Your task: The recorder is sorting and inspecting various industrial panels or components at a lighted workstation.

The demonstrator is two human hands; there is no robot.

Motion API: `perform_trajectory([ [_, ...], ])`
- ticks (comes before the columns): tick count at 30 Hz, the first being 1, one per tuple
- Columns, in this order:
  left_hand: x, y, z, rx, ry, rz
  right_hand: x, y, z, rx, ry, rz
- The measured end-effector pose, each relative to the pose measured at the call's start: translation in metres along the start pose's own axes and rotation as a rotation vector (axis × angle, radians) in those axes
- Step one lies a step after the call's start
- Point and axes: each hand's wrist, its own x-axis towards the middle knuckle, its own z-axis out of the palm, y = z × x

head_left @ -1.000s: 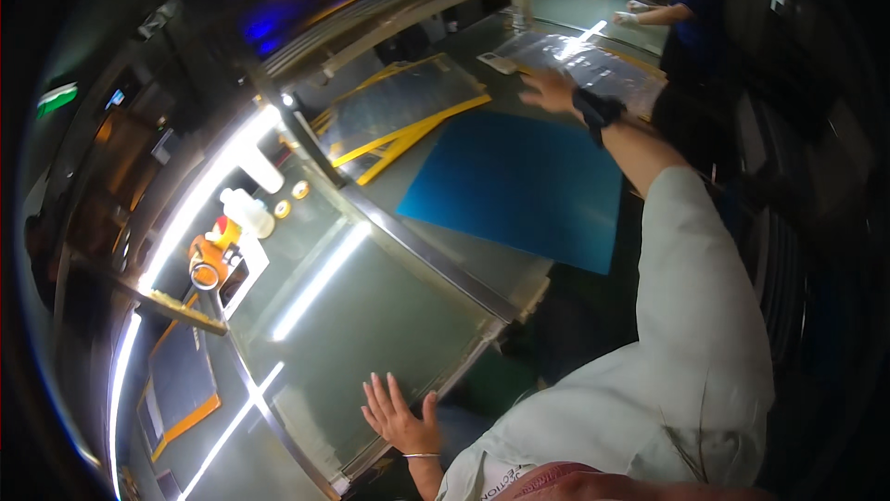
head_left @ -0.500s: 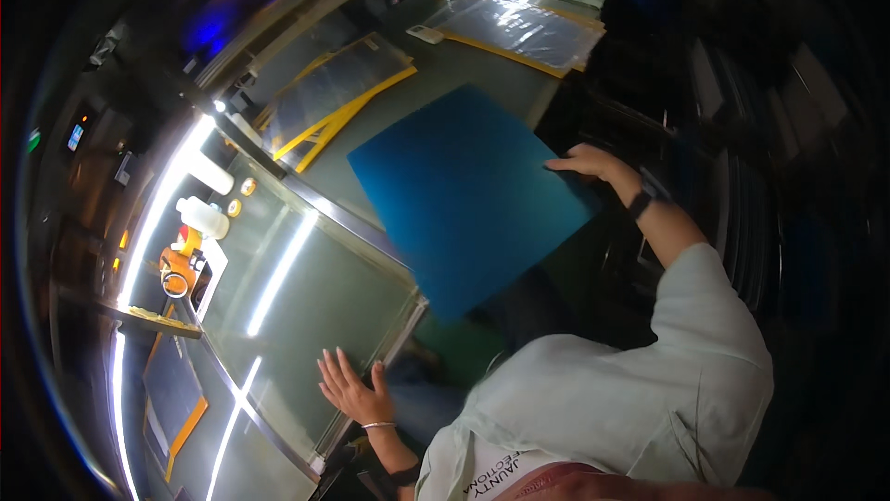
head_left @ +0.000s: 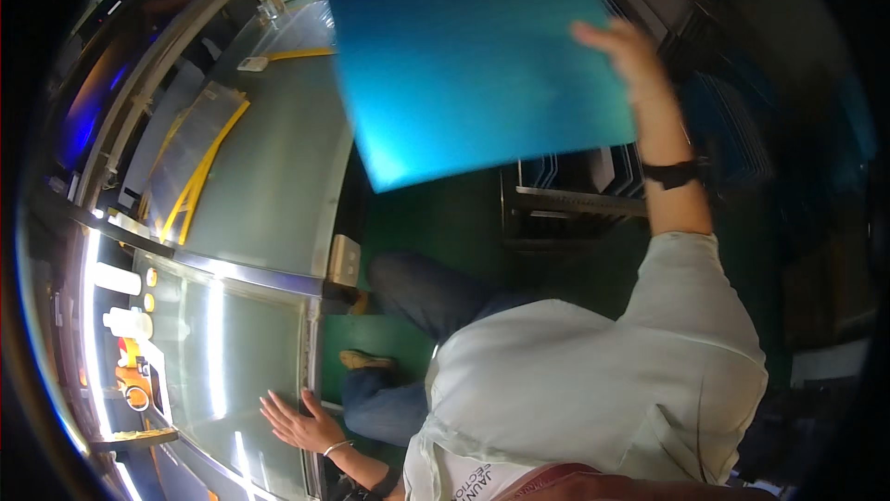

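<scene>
My right hand (head_left: 626, 51) grips a large square blue sheet (head_left: 473, 65) by its right edge, thumb on the face toward me; the other fingers are hidden behind it or blurred. The sheet is held up in front of me, off the table, its far edge cut off by the top of the view. At the lower left, my left hand (head_left: 301, 422) has its fingers spread over the near edge of the glass-topped table (head_left: 264, 334), with nothing in it. Whether its palm touches the glass I cannot tell.
Along the glass table's far side stand white bottles (head_left: 128, 322), tape rolls (head_left: 150, 302) and an orange object (head_left: 134, 367). Clear sheets with yellow edges (head_left: 199, 163) lie on the adjoining grey-green table (head_left: 278, 144). A metal rack (head_left: 575, 200) holding several panels stands at the right.
My view and body have turned right. The blue sheet has moved off the table's side toward the rack, still in my right hand. My left hand stays spread at the glass table's edge.
</scene>
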Motion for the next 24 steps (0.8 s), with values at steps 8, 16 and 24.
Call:
perform_trajectory([
  [8,-0.001,-0.005,0.007,0.042,0.023,0.009,-0.021,0.002,-0.112,-0.749,0.388,-0.221],
  [16,-0.001,-0.009,0.013,0.052,0.012,0.007,-0.009,0.093,-0.091,-0.868,0.303,0.199],
  [24,-0.002,-0.012,0.016,-0.009,0.015,0.001,0.012,0.104,-0.081,-0.966,0.276,0.174],
])
